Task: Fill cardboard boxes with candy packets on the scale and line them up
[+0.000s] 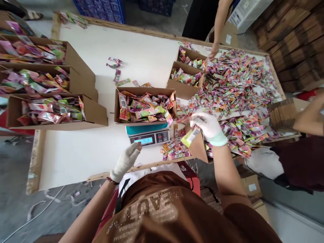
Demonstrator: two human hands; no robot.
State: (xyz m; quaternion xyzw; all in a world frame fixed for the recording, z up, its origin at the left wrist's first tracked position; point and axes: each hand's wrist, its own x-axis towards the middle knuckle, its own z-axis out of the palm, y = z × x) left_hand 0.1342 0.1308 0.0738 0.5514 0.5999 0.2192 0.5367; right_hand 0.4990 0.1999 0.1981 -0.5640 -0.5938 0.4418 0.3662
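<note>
A cardboard box (145, 121) full of small candy sachets sits on a digital scale (149, 137) with a lit blue display. My left hand (126, 160), in a white glove with bare fingertips, hovers in front of the scale. Its fingers are extended, with nothing visible in them. To the right of the scale, my gloved right hand (207, 127) grips a yellow-green sachet (191, 136). Something reddish, blurred, also sticks out from its fingers. Below that hand stands a partly hidden cardboard box (199, 147), beside a small cluster of sachets (176, 148) at the table's front edge.
A large heap of sachets (233, 81) covers the table's right end. Three filled boxes (88, 109) stand at left, two smaller filled ones (183, 87) beyond the scale. Another person's hand (214, 50) reaches in at the back; another person's arm (308, 116) is at right.
</note>
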